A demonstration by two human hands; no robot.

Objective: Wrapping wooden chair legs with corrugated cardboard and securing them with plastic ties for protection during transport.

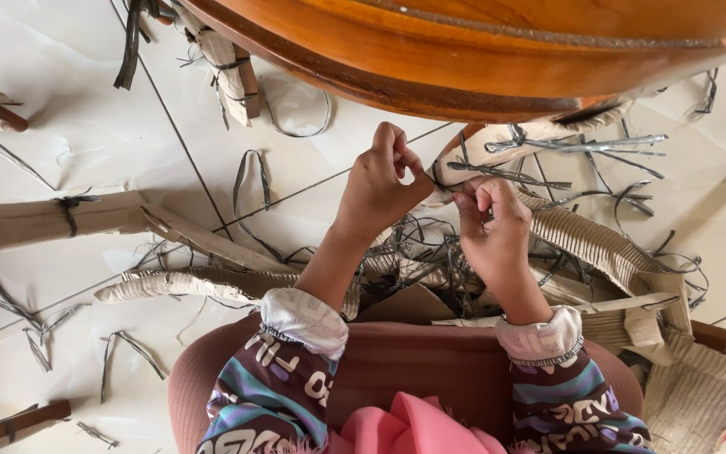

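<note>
Cardboard wrapping, bound with grey strapping, covers the wooden leg (497,147) that both of my hands work on, just below the curved orange-brown wooden furniture edge (464,59) filling the top of the head view. My left hand (380,181) has thumb and fingers pinched together at the near end of the wrapped leg; my right hand (489,223) sits just beside it, fingertips closed on a thin grey strap (497,174) that crosses the wrap. The two hands nearly touch. Below them lies a tangle of cut straps (430,252) on corrugated cardboard sheets (598,248), partly hidden by my forearms. To the left, a long cardboard-wrapped piece (44,220) rests on the white tiled floor (86,126), with loose strap scraps scattered about. Another wrapped piece (224,63) lies upper left. The furniture edge blocks whatever the leg joins above.
</note>
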